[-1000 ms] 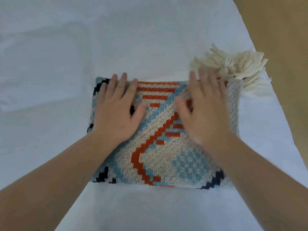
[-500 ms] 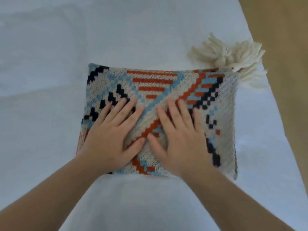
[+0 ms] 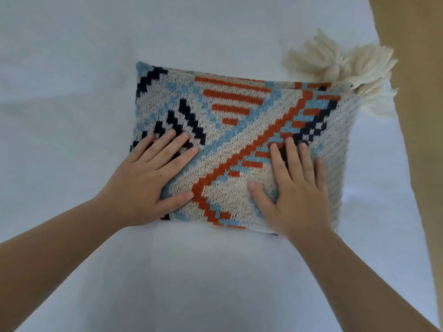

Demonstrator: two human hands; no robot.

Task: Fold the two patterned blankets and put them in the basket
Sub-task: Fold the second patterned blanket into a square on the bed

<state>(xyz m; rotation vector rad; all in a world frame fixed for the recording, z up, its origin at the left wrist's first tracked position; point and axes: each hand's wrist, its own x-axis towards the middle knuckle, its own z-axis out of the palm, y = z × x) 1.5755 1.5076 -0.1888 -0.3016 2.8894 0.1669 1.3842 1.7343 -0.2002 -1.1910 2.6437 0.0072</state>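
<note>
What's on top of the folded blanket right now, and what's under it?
Both hands lie flat on the folded blanket: left hand, right hand. Under it shows only the white sheet; whatever lies directly beneath is covered. Cream tassels stick out at its far right corner.

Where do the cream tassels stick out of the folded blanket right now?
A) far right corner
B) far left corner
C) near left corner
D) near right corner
A: the cream tassels fan out past the folded blanket's far right corner, beyond both flat hands.
</note>
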